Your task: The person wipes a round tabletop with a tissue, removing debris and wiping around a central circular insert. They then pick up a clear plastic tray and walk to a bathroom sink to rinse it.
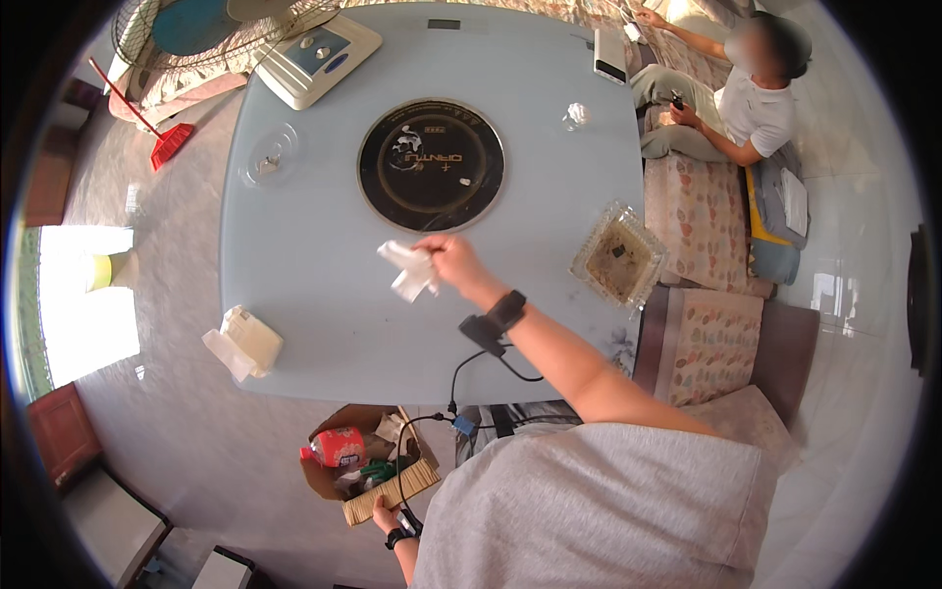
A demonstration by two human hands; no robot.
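Over the grey tabletop (324,294), my right hand (455,266) pinches a crumpled white tissue (412,271), just below the round black cooktop (430,166). White residue and a small white scrap lie on the cooktop's glass. My left hand (385,515) grips the edge of a cardboard box (391,492) below the table's near edge. In that box are a plastic bottle with a red label (337,447), something green and crumpled scraps. A pack of tissues (250,342) rests at the table's near left corner.
A glass ashtray (620,256) stands at the right, a crumpled white wad (576,116) beyond it. A clear lid (272,154) lies at the left. The fan's base (318,59) is at the far left, a power bank (609,57) at the far right. Another person sits on the sofa. Black cables hang near my right wrist.
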